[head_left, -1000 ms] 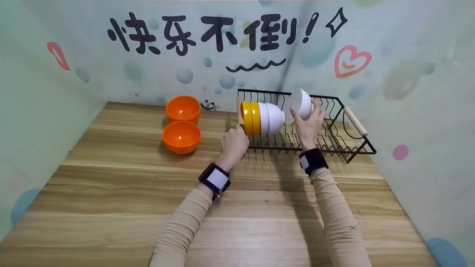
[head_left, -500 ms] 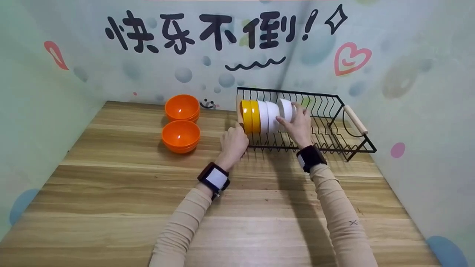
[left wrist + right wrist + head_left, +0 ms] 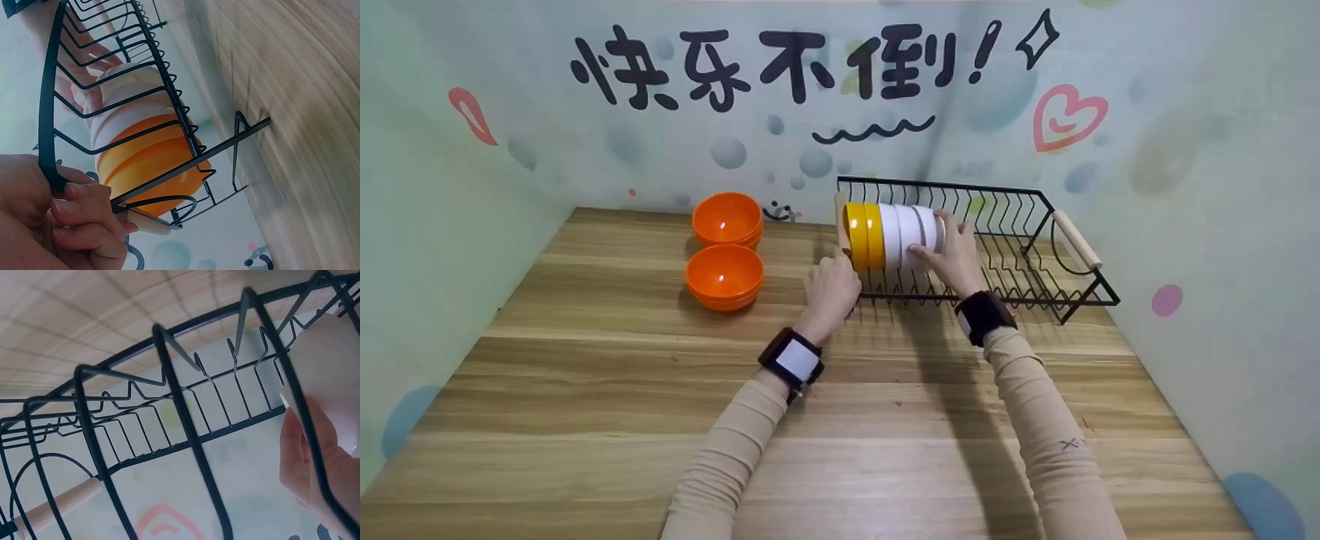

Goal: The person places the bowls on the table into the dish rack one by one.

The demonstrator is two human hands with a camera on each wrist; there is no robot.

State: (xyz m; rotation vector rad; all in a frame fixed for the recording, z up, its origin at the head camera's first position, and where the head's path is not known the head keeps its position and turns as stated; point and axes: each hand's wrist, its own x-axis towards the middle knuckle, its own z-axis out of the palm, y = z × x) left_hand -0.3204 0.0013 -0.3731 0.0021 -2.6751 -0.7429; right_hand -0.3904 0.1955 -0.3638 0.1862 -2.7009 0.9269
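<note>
In the head view, my right hand [image 3: 956,259] grips a white bowl [image 3: 928,229] at the right end of a sideways row of nested bowls. Its thumb lies at the front and its fingers reach round the back. To the left in the row are more white bowls [image 3: 889,236], then yellow bowls [image 3: 864,236] at the left end. All of them sit in a black wire dish rack [image 3: 997,190]. My left hand [image 3: 832,289] holds the rack's front left corner; the left wrist view shows its fingers [image 3: 84,208] curled by the black frame. The right palm is hidden.
Two stacks of orange bowls stand upright left of the rack, a front stack [image 3: 725,276] and a back stack [image 3: 727,217]. The rack's right end carries a wooden handle [image 3: 1076,240]. A printed backdrop [image 3: 780,75] rises behind the wooden table [image 3: 697,420].
My right hand has moved left and down with the white bowl, from above the rack's middle to the row's right end, against the other white bowls. The left hand has stayed put.
</note>
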